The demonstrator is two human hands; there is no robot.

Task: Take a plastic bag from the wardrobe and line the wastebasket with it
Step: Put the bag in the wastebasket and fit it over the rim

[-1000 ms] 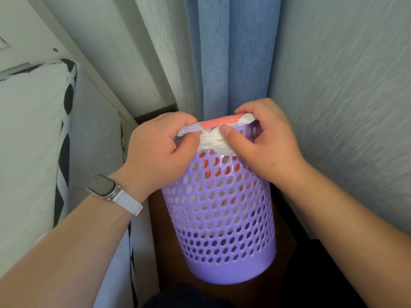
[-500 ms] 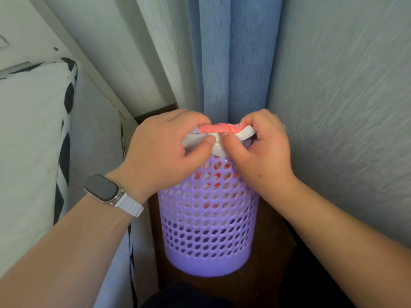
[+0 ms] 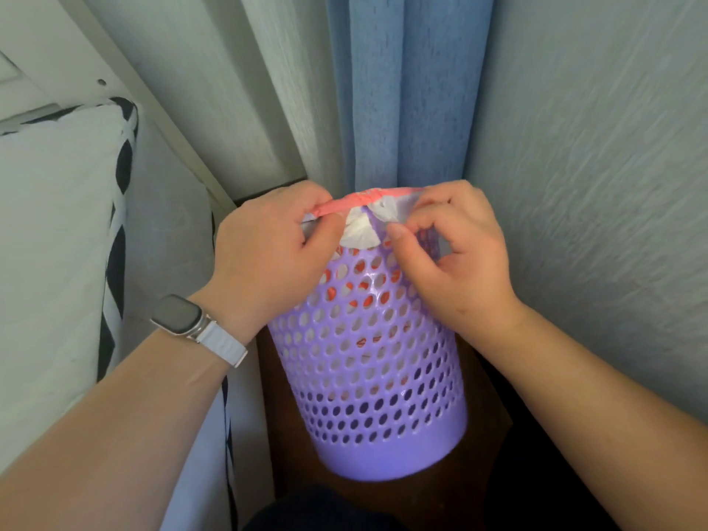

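**Two hands fit a bag onto a wastebasket rim**

A lilac perforated plastic wastebasket [image 3: 367,358] stands in a corner in front of a blue fabric curtain [image 3: 406,90]. A thin white plastic bag [image 3: 360,233] with a red hem lines it, its bunched edge on the near rim between the fingers. The left hand [image 3: 268,254], wearing a grey wristwatch [image 3: 178,314], grips the red hem. The right hand [image 3: 459,270] pinches the white plastic just beside it.

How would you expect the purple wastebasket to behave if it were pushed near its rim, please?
Probably light: the wastebasket has thin perforated plastic walls, with only the bag showing inside. Tall for its width, it looks apt to tip or slide rather than resist. The left hand and right hand grip the bag at its rim, likely steadying it.
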